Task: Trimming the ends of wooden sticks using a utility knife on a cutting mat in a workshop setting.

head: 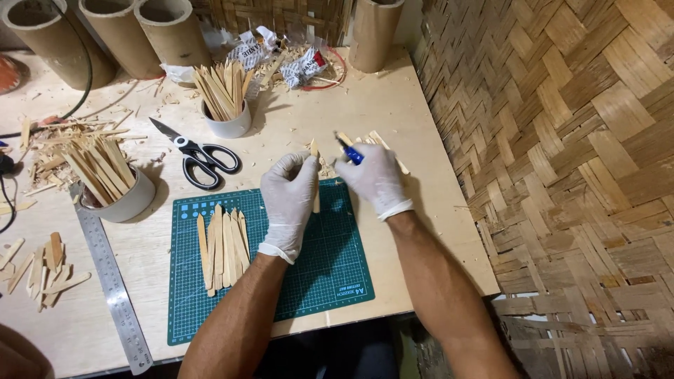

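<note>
Both hands are wearing white gloves. Left hand is closing its fingers around a thin wooden stick, holding it up over the green cutting mat. Right hand is gripping a blue knife right next to the stick's top end. More flat sticks are lying on the mat. Black scissors, two cups of sticks and a metal ruler are sitting on the wooden table.
</note>
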